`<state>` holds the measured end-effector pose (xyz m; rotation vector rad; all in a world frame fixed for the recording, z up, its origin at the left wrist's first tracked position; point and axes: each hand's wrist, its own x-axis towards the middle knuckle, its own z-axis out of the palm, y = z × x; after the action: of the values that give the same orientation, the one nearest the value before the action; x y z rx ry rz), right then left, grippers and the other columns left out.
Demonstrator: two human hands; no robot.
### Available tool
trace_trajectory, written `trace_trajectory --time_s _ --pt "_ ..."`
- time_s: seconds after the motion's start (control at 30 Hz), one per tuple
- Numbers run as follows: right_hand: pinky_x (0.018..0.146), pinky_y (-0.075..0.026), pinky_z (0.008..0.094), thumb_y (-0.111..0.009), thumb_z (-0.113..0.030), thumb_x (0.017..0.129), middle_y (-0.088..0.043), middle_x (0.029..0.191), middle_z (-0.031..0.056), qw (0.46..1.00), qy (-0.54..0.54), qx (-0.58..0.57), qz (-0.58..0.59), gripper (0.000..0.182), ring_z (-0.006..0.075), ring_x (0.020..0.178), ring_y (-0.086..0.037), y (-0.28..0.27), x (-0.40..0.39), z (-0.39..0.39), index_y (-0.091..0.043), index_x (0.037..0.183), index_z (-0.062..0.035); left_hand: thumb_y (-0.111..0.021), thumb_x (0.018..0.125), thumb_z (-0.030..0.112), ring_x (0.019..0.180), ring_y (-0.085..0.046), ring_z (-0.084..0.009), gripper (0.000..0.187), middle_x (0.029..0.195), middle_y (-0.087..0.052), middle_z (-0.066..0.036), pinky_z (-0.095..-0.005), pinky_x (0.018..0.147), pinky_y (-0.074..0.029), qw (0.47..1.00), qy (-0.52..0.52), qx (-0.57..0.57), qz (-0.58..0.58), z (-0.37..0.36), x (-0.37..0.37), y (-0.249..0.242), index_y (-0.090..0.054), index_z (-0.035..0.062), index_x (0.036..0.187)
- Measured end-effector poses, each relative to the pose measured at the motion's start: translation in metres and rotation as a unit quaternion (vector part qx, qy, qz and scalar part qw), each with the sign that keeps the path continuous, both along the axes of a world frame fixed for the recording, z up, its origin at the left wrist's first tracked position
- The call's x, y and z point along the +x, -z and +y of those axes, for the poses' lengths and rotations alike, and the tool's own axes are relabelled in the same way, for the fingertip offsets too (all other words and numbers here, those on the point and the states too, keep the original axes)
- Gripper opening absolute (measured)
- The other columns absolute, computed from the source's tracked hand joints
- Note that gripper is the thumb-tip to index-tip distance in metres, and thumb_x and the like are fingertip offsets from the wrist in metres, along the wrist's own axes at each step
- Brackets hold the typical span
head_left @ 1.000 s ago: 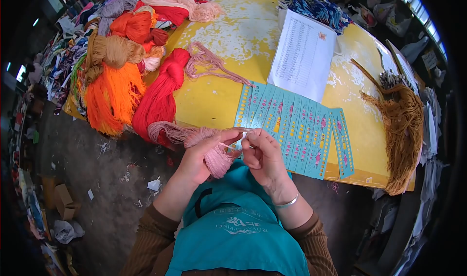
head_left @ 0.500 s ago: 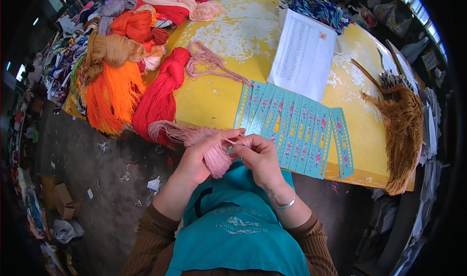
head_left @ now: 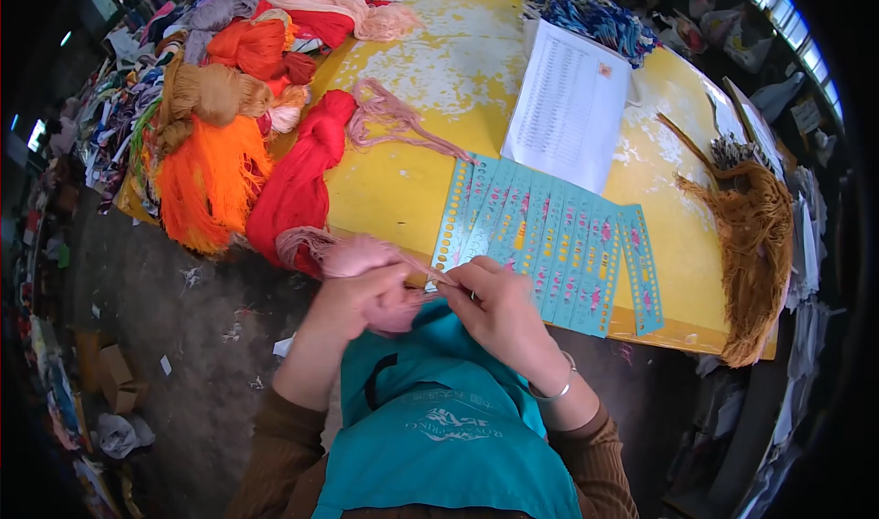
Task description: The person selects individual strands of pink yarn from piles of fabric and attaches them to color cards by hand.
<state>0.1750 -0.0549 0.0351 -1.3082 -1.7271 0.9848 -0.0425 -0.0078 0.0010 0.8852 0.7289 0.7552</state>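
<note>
Nearest to you is your blue apron (head_left: 449,455). Above it, your left hand (head_left: 343,307) is wrapped round the pink yarn (head_left: 360,255), which puffs out over and under your fingers and looks blurry. The yarn is in front of you, by the near edge of the table (head_left: 389,199). Your right hand (head_left: 499,304) pinches a thin pink strand (head_left: 423,267) that runs across from the bunch. A silver bangle (head_left: 557,396) sits on your right wrist.

Just past your right hand, the blue-green cards (head_left: 554,240) lie side by side on the yellow table, with one card (head_left: 641,272) a little apart on the right. To the left are red yarn (head_left: 298,180) and orange yarn (head_left: 215,180). Brown yarn (head_left: 758,254) hangs over the table's right side. Behind the cards is white paper (head_left: 568,98). Farthest back lies blue yarn (head_left: 591,16).
</note>
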Motion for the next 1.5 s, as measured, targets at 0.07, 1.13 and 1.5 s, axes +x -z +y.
trace_trajectory --time_s 0.07,1.13,1.5 --pt "0.063 -0.048 0.0275 -0.065 -0.010 0.088 -0.066 0.087 0.0085 0.991 -0.018 0.081 -0.109 0.012 0.0128 0.074 -0.062 -0.020 0.007 0.005 -0.065 0.092 0.0010 -0.055 0.089 0.011 0.056 -0.053 -0.0071 0.020 0.063 -0.054 -0.001 -0.0219 0.050 -0.042 0.982 -0.048 -0.100 -0.151 -0.002 -0.024 -0.015 -0.062 -0.0018 0.103" --pt "0.047 -0.037 0.0167 -0.054 -0.026 0.095 -0.067 0.081 0.0077 0.951 0.232 0.128 0.157 0.026 0.0048 0.053 -0.051 -0.120 0.255 0.059 -0.064 0.087 -0.0031 -0.052 0.095 0.015 0.044 -0.045 -0.0077 0.061 0.069 -0.051 -0.002 -0.0220 0.045 -0.042 0.899 -0.063 0.221 -0.372 0.048 -0.096 -0.110 -0.024 0.0049 0.147" --pt "0.040 -0.033 0.0182 -0.060 -0.011 0.092 -0.067 0.080 0.0019 0.975 -0.066 -0.154 0.143 0.012 0.0005 0.049 -0.045 0.023 0.117 0.128 -0.066 0.096 -0.0006 -0.065 0.087 0.013 0.087 -0.058 -0.0132 0.028 0.113 -0.057 -0.006 -0.0270 0.077 -0.048 0.933 0.066 0.307 0.176 0.127 0.113 -0.002 -0.064 0.0049 0.114"
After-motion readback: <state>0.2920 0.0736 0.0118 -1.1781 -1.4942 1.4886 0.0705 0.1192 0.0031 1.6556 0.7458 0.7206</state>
